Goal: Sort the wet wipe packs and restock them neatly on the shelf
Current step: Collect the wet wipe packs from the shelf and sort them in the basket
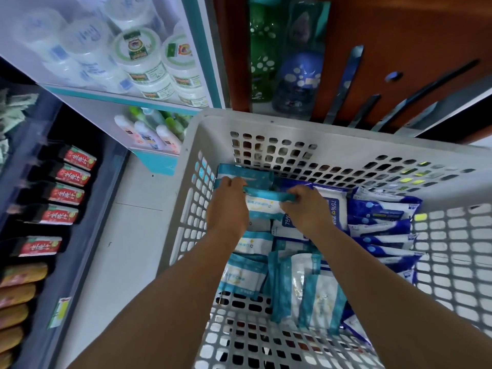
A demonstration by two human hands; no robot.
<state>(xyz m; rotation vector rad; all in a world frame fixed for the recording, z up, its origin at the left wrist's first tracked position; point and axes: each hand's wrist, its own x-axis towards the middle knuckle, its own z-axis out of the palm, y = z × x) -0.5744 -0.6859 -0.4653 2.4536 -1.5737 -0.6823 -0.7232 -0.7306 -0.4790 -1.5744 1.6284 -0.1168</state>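
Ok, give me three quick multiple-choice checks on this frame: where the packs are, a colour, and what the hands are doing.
1. Where are the wet wipe packs?
A. on the floor
B. in the white basket
C. on the top shelf

2. What colour are the packs stacked at the basket's right side?
A. dark blue
B. red
C. yellow

3. What are the two hands doing?
A. hanging idle
B. gripping the basket rim
C. holding one teal pack between them

Answers: B, packs lie inside its perforated walls; A, the dark blue packs; C, left hand and right hand grip the teal pack by its ends.
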